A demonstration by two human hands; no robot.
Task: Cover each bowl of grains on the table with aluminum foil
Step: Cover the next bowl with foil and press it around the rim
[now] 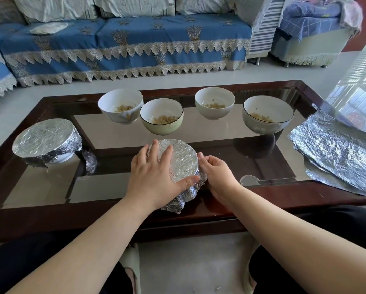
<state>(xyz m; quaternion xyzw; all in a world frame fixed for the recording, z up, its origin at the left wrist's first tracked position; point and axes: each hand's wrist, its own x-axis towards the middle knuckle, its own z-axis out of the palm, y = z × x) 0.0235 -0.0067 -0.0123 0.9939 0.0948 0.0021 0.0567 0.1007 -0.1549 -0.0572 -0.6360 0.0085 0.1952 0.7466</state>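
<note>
- Foil-covered bowl sits at the near middle of the worktop, a dark wood frame with glass panels. Foil is drawn flat across the top and crumpled down the near and right sides; the bowl beneath is hidden.
- Left hand lies palm-down on the left part of the foil top, fingers straight and spread, thumb stretched along the near rim. It presses; it does not grip.
- Right hand is at the bowl's right side, fingers curled against the crumpled foil skirt, thumb tip at the rim. It looks to be pinching the foil against the side, though the fingertips themselves are hidden behind the hand.
- Second foil-wrapped bowl stands at the left end of the worktop, white base showing under the foil. A small foil scrap lies just beside it on the right.
- Four uncovered bowls stand in a loose row on the far side, each with a little pale grain at the bottom: white bowl, dark-rimmed greenish bowl touching or almost touching it, another white bowl, and a dark-rimmed grey bowl furthest right.
- Stack of foil sheets lies at the right end of the worktop, overhanging the edge.
- Sofa with blue, lace-trimmed cover beyond the worktop; an armchair at far right.
</note>
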